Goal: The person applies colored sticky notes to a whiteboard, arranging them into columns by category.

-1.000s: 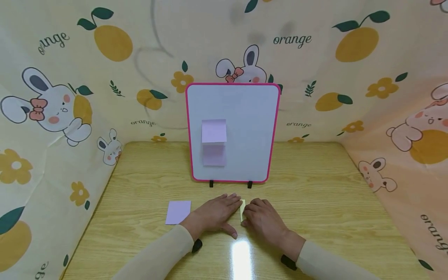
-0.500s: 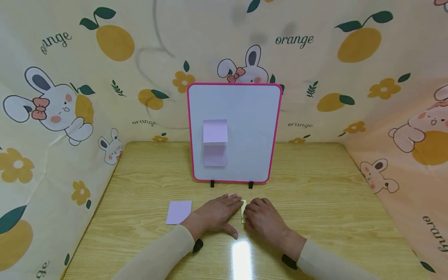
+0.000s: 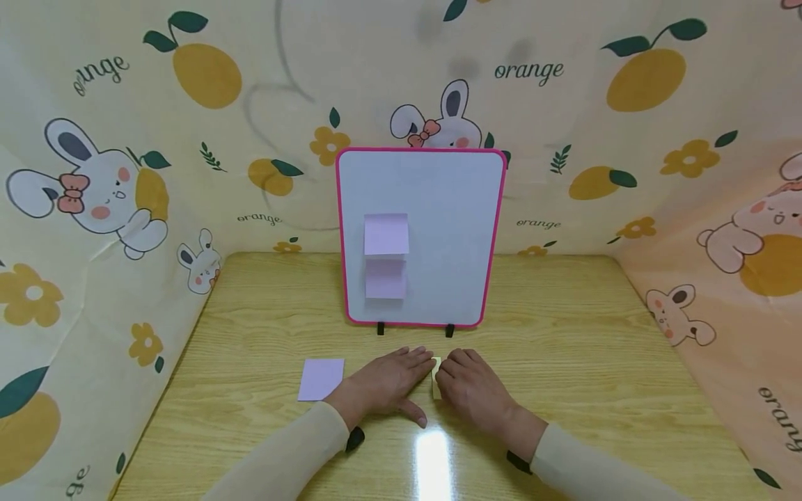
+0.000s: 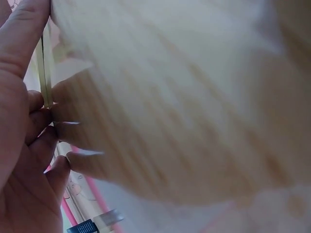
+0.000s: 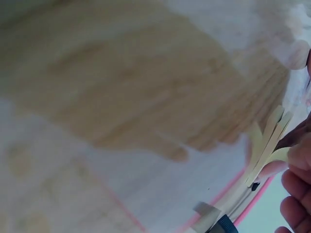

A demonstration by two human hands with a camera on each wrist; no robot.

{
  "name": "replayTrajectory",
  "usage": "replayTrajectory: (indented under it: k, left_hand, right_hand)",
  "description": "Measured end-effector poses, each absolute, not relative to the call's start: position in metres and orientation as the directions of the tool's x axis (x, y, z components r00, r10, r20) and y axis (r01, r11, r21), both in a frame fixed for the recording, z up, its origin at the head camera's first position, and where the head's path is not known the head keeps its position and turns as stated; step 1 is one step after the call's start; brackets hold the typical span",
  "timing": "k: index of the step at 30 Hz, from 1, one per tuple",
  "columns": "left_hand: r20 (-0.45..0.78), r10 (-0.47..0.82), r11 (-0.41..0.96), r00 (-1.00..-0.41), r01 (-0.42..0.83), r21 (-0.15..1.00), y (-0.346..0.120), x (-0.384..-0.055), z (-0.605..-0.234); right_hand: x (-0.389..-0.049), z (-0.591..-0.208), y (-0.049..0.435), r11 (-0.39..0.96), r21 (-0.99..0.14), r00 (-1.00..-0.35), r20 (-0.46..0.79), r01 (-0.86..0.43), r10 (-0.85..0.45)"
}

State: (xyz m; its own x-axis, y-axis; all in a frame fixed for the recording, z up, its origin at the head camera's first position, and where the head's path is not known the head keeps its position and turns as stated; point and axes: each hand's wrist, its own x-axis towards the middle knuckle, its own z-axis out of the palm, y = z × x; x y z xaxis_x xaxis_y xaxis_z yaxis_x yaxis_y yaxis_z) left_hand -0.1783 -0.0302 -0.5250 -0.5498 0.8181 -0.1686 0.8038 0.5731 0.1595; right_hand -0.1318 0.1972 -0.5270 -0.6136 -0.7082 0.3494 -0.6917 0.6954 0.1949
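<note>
A pale yellow sticky note pad (image 3: 436,388) lies on the table, mostly covered by the two hands. My left hand (image 3: 387,381) rests with fairly straight fingers, their tips at the pad's left edge. From the other side, my right hand (image 3: 473,390) has its fingers curled over the pad. In the right wrist view the pad (image 5: 268,145) shows edge-on, and a yellow sticky note (image 5: 280,155) bends up from it into the pinch of the right fingers and thumb. The left wrist view also catches the pad's thin edge (image 4: 44,73) beyond the left fingers.
A pink-framed whiteboard (image 3: 447,243) stands upright behind the hands on small black feet (image 3: 381,328). Two purple sticky notes, an upper note (image 3: 386,234) and a lower note (image 3: 385,280), hang on its left half. A purple square of paper (image 3: 321,380) lies beside the left wrist.
The right hand's fingers have shifted slightly upward and toward the pad, and its thumb has gone out of sight beneath the hand. The left hand keeps its place.
</note>
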Motion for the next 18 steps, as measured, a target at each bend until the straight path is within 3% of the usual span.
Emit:
replayTrajectory:
  k: [11,18]
  left_hand:
    - [-0.178,0.814,0.578,-0.553,0.799,0.165,-0.0288,-0.1781,-0.5242]
    - [-0.19,0.807,0.588,-0.56,0.791,0.168,-0.0289,-0.1774,-0.5221]
  right_hand:
    - [-0.1345,-0.5295,0.1954,0.739,0.174,-0.66,0.352,-0.651,-0.664]
    - [-0.1359,-0.5313,0.1945,0.744,0.201,-0.648,0.383,-0.637,-0.658]
